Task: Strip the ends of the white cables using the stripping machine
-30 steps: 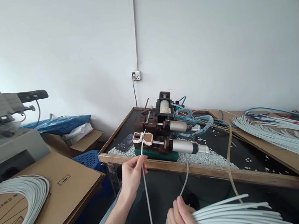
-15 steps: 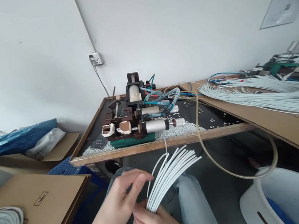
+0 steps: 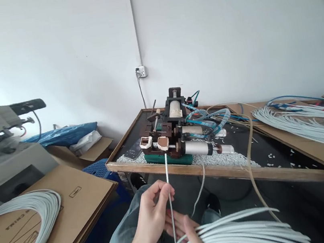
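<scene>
Left hand: the left hand (image 3: 153,214) pinches a single white cable (image 3: 168,185) between thumb and fingertips, holding it nearly upright so its free tip points at the machine above.
Right hand: the right hand (image 3: 188,231) sits low and just beside the left, fingers curled about the bundle of white cables (image 3: 242,233); the grip looks loose, probably so that one strand can slide out while the rest stay gathered.
Single cable: its upper end reaches the brown jaw block (image 3: 161,142) at the front of the machine (touching or just short of it, too small to tell), and its lower part runs down between the two hands.
Bundle: it fans out to the right across the person's lap, ends free, well below the bench edge.
Machine: a pneumatic wire stripping machine (image 3: 179,137) stands at the near edge of the wooden bench (image 3: 218,172), its two silver cylinders lying sideways, blue air hoses (image 3: 210,120) looping behind.
Bench top: white insulation scraps (image 3: 216,162) lie heaped just beside and in front of the machine, where cut bits would drop.
Right of bench: a long spread of white cables (image 3: 309,126) lies on cardboard, well apart from the hands.
Left side: a curved coil of white cables (image 3: 36,215) rests on a cardboard box (image 3: 78,195), near the left elbow's reach.
Wall: a power socket (image 3: 141,71) with a lead running down.
</scene>
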`<state>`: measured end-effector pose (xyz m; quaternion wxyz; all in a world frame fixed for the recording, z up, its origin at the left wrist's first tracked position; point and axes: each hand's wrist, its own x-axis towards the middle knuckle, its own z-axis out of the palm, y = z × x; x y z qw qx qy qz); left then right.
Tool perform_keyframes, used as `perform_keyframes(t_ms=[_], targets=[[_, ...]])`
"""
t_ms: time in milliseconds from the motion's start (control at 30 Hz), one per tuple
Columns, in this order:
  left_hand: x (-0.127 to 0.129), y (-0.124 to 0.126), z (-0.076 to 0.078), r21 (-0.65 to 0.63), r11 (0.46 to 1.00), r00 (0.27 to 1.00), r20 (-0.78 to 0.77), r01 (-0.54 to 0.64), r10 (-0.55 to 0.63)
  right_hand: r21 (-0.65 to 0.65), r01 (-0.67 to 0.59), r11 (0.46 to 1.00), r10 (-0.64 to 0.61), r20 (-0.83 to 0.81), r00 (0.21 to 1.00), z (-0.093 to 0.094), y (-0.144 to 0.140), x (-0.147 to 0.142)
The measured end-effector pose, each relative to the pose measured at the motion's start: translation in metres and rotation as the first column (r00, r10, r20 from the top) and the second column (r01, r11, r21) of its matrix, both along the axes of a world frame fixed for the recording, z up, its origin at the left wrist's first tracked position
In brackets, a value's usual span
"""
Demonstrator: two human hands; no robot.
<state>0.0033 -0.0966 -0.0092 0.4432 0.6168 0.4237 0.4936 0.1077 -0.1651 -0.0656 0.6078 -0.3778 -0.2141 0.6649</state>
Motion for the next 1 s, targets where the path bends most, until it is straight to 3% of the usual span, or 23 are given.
perform_keyframes(t_ms=[167,467,1000], targets=[[-0.007,0.029,-0.003,0.007,0.997,0.992,0.101,-0.070,0.069,0.069,0.176,0.982,-0.177,0.013,0.984,0.011,-0.001,0.011],[0.003,0.082,0.009,-0.016,0.998,0.974,0.216,-0.061,0.063,0.247,0.092,0.965,-0.047,-0.182,0.982,0.052,0.020,-0.006],[-0.001,0.097,0.010,-0.062,0.994,0.961,0.254,-0.095,0.107,0.298,0.040,0.954,0.039,-0.255,0.966,0.047,0.028,0.000]])
